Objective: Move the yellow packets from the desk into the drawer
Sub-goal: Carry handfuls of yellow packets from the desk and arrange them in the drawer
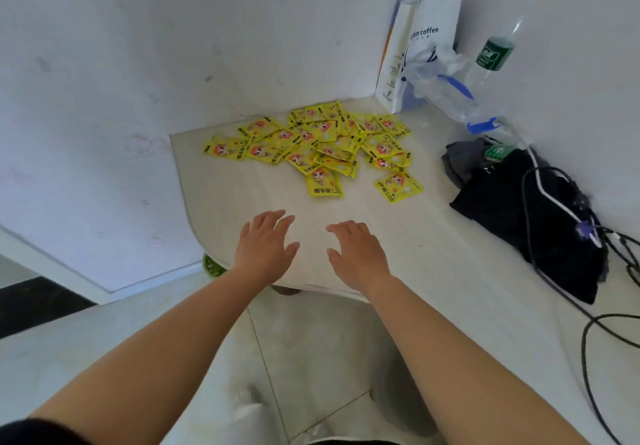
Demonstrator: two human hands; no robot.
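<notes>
Both hands empty, fingers spread: left hand [265, 245] and right hand [356, 256] side by side over the desk [433, 271]; yellow packets [311, 147] heaped just beyond the fingertips.

Yellow packets [308, 143] — orange cartoon print, seemingly; black cloth [512, 216].

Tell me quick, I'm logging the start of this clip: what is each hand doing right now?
Left hand: open, fingers spread, holding nothing, above the desk short of the yellow packets.
Right hand: open, holding nothing, beside it.
</notes>
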